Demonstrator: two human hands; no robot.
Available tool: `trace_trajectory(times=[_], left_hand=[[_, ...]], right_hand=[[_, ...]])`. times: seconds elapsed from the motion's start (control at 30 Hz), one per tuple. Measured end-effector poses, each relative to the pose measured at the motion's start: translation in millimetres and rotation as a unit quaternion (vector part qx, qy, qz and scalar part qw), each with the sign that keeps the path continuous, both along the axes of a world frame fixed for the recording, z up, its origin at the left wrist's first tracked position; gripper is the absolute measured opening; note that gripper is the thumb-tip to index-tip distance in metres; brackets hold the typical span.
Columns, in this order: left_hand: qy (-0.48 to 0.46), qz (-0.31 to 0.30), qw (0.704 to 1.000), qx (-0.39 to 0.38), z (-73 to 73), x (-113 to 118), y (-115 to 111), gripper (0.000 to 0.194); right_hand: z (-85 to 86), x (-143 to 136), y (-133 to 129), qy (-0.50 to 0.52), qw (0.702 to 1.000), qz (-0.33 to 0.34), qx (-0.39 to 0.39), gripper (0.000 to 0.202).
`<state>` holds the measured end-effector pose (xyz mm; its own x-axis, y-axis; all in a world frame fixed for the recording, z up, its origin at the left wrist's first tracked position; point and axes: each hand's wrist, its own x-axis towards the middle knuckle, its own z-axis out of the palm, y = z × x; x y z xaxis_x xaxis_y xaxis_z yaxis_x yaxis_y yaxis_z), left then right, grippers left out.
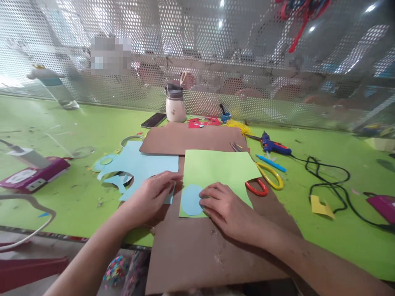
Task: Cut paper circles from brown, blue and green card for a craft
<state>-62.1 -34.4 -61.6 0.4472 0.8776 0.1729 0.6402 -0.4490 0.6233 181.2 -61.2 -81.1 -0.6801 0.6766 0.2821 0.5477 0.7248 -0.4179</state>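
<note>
A green paper sheet (216, 168) lies on brown cardboard (185, 255). On its lower left corner rests a light blue paper disc (191, 200). The fingers of my right hand (226, 205) lie over the disc's right edge and the green sheet, slightly spread. To the left, my left hand (152, 195) rests over the lower right part of a cut light blue sheet (151, 164), its fingers reaching toward the green sheet's left edge. Whether anything is under the left fingertips is hard to see.
Scissors with yellow and red handles (271, 176), a blue pen (270, 163) and a blue glue gun (274, 146) lie to the right. A bottle (175, 107) and phone (153, 120) stand behind. A purple power strip (37, 174) sits left, before a perforated screen (203, 57).
</note>
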Motion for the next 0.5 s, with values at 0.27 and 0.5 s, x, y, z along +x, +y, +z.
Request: trace_trajectory(times=[0.27,0.5], left_hand=[[0.075,-0.096,0.991,0.05,-4.5,3.1,-3.3,0.018],[0.093,-0.093,0.991,0.035,-6.1,1.4,-5.9,0.012]], right_hand=[[0.1,-1.5,-0.8,-0.014,1.0,0.005,0.011,0.02],[-0.9,-1.5,-3.2,-0.014,1.0,-0.001,-0.001,0.019]])
